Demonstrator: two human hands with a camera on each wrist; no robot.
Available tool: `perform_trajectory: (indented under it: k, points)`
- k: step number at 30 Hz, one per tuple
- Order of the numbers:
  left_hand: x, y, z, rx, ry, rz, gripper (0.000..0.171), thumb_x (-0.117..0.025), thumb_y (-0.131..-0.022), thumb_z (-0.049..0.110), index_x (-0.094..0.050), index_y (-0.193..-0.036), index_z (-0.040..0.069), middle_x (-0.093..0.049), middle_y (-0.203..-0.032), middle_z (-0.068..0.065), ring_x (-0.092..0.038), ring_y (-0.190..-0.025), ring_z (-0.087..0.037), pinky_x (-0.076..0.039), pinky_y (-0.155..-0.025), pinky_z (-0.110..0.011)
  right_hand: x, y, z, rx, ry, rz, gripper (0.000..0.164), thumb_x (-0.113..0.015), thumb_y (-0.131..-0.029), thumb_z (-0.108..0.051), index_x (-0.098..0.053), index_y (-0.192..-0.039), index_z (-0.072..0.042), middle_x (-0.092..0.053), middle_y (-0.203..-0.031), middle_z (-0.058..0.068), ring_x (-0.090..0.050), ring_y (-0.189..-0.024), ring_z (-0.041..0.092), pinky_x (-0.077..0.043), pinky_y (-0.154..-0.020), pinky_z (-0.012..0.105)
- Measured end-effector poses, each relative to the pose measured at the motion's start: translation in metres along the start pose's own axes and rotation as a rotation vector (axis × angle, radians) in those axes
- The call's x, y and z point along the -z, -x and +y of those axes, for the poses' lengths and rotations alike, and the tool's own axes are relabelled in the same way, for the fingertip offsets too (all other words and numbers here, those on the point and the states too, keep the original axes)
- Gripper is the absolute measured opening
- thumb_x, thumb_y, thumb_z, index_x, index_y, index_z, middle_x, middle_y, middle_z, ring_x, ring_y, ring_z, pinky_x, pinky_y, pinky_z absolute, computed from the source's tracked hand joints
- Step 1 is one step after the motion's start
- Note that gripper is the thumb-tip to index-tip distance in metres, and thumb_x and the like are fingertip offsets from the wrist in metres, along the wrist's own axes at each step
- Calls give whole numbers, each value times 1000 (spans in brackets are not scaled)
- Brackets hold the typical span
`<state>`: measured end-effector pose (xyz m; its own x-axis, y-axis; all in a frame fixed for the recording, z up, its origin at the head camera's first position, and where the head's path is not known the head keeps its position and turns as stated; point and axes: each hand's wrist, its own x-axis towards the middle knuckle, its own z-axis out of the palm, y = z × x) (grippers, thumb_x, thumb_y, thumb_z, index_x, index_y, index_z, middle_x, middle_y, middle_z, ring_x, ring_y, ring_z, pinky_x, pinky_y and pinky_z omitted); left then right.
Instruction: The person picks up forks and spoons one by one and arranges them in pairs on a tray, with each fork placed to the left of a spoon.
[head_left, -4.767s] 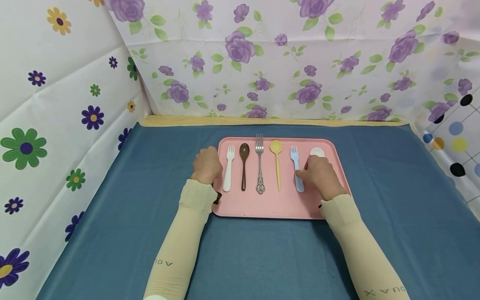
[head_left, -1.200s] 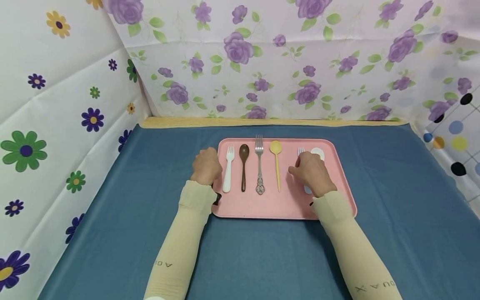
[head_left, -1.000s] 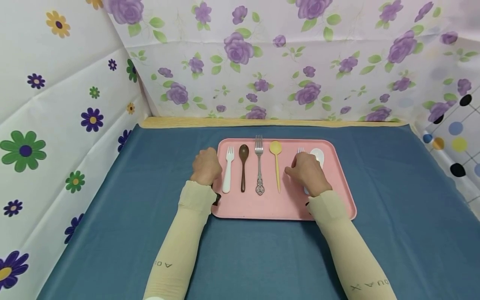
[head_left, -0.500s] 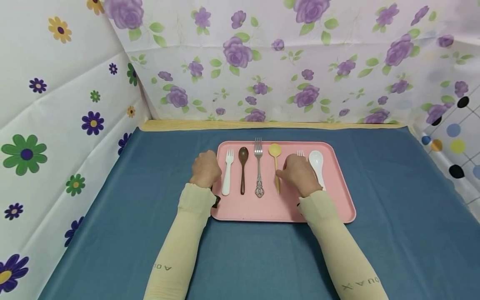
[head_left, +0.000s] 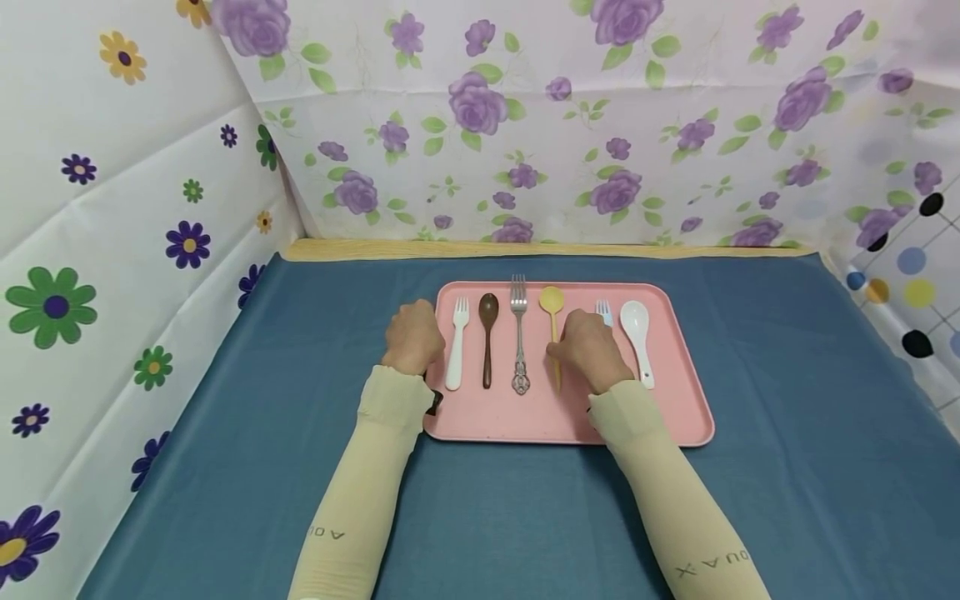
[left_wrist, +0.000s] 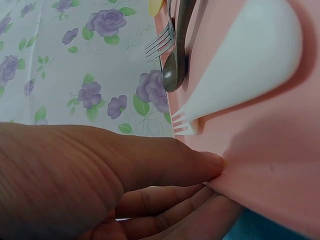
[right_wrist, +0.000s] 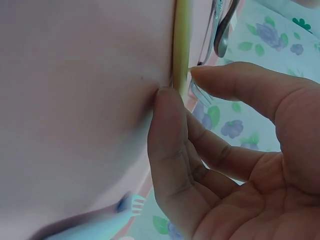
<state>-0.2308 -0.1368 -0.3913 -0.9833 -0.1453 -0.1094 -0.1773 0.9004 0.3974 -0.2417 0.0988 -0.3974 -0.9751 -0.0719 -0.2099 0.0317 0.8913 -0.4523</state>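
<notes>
A pink tray [head_left: 510, 423] bears a row of cutlery. My left hand [head_left: 414, 337] grips its left rim; in the left wrist view the thumb [left_wrist: 195, 165] lies on top and the fingers go underneath. My right hand [head_left: 591, 350] is at the yellow spoon [head_left: 552, 302]. In the right wrist view, thumb and index fingertip pinch the spoon's handle [right_wrist: 182, 45] from both sides. Just right of it is a light blue fork [head_left: 603, 310], its handle hidden by my right hand in the head view. A white spoon [head_left: 635, 321] lies at the far right.
Left of the yellow spoon lie an ornate metal fork [head_left: 520, 342], a dark brown spoon [head_left: 487, 333] and a white fork [head_left: 455, 354]. The metal fork's tines reach over the tray's back rim. Blue cloth [head_left: 487, 517] covers the table. Flowered sheets [head_left: 420, 125] stand behind and at the left.
My right hand has left the blue fork, which sits slightly farther right than before, and moved left to the yellow spoon. The white spoon has come into full view. My left hand stays put.
</notes>
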Motion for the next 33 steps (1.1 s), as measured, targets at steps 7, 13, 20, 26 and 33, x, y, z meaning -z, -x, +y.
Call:
perform_trajectory:
  k: [7, 13, 20, 26, 33]
  points:
    - [0, 0, 1, 10, 12, -7, 5, -65, -79, -6, -67, -83, -3, -62, -72, -16, -58, -58, -27, -45, -45, -35, -2, 0, 1, -12, 8, -3, 16, -71, -79, -11, -63, -68, -3, -55, -59, 6, -49, -51, 17, -37, -44, 26]
    - [0, 1, 1, 15, 11, -5, 7, -65, -79, -6, -67, -85, -4, -63, -74, -17, -59, -60, -28, -46, -46, -36, -1, 2, 2, -10, 10, 13, 19, -70, -78, -10, -61, -64, -3, -53, -54, 5, -49, -47, 17, -37, -41, 25]
    - [0, 0, 3, 27, 2, 1, 10, -66, -78, -6, -68, -88, -4, -65, -79, -18, -61, -65, -30, -51, -52, -40, -1, 3, 4, -49, -18, 7, 20, -68, -79, -9, -59, -62, -3, -51, -51, 4, -51, -45, 16, -39, -40, 24]
    - [0, 0, 2, 24, -4, -4, 9, -66, -79, -6, -68, -87, -4, -64, -78, -18, -60, -64, -29, -48, -50, -39, 0, 4, 7, -61, -15, 2, 20, -69, -80, -12, -59, -66, -3, -55, -56, 7, -54, -48, 17, -41, -42, 25]
    - [0, 0, 1, 13, -9, -2, 8, -67, -78, -6, -68, -86, -4, -64, -76, -18, -59, -62, -29, -48, -49, -38, 1, 5, 7, -58, -14, 14, 18, -70, -80, -12, -59, -68, -2, -56, -58, 8, -55, -48, 17, -42, -42, 24]
